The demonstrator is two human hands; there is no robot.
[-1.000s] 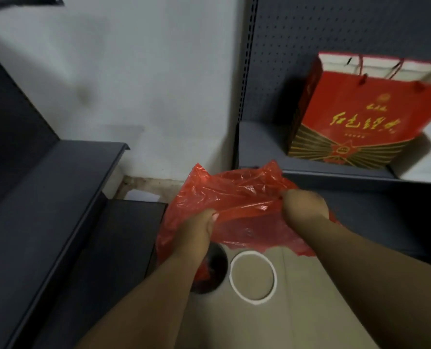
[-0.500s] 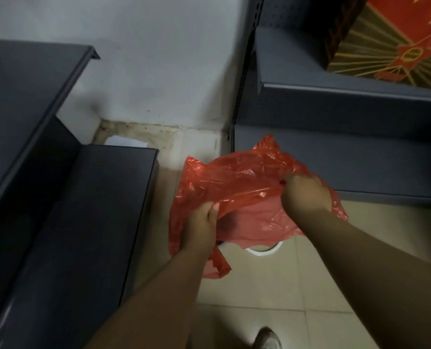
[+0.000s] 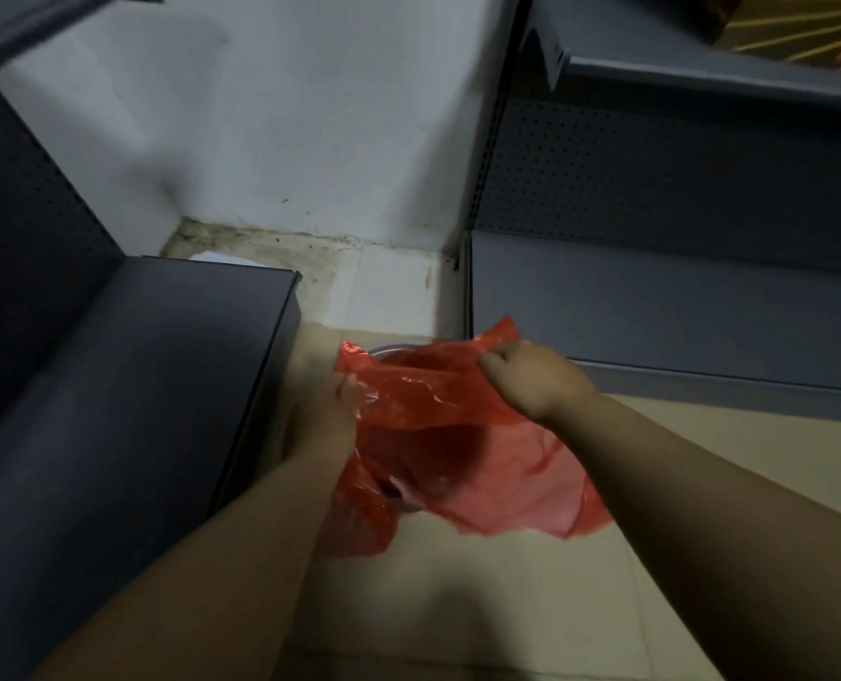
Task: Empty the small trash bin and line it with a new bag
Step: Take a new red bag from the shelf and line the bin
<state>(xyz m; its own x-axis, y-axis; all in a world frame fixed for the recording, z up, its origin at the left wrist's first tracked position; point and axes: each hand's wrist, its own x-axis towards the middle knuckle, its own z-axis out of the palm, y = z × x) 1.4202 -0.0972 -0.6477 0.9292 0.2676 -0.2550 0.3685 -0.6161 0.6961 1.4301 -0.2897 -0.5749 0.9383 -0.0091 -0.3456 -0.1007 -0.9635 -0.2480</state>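
A thin red plastic bag (image 3: 462,454) is spread open low over the floor between my hands. My left hand (image 3: 327,415) pinches its left edge. My right hand (image 3: 536,380) pinches the far right edge near a raised corner. Under the bag, a small round bin shows only as a curved rim (image 3: 389,347) at the far side and a dark patch (image 3: 398,493) near the front. The bag's mouth sags into the bin. The rest of the bin is hidden by the plastic.
A dark grey shelf unit (image 3: 128,385) stands close on the left, another grey shelf (image 3: 678,307) on the right with a red gift bag (image 3: 801,27) on its upper level. A white wall (image 3: 285,115) and dirty floor corner lie behind. Beige floor tiles (image 3: 506,607) lie in front.
The view tilted down and closer to the floor. Both hands lowered the red bag and spread it wider over the bin; the white ring on the floor is now covered.
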